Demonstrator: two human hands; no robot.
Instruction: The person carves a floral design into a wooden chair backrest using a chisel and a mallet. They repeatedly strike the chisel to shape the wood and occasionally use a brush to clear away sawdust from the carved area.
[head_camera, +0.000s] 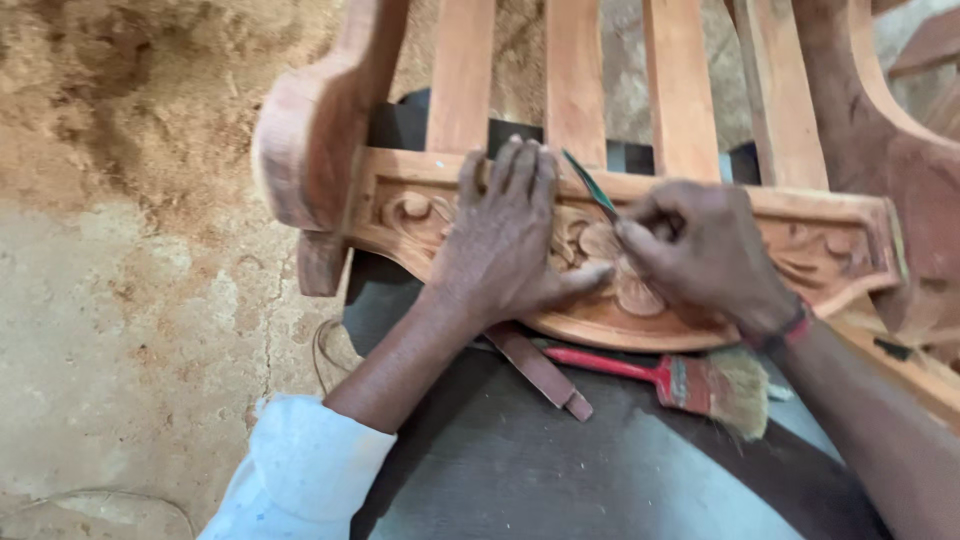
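A wooden chair frame lies across the person's lap, its slats running away from the camera and its carved rail turned up toward the face, so the carving sits close and square to both hands. The lap, covered by dark cloth, serves as the bench; the frame's curved post hangs out over the sawdust-covered floor on the left.

The left hand lies flat on the rail, fingers spread over the top edge and thumb stretched toward the middle flower. It grips nothing; it appears to press the frame down and steady it beside the cut. The right hand is closed around a thin green-handled tool, held like a pen, its working end hidden under the fingers at the flower, just beside the left thumb.

Below the rail, on the cloth, lie a red-handled brush with worn bristles and a flat brown strip, both near yet apart from the hands. The right hand covers much of the flower, so the point of contact cannot be seen.
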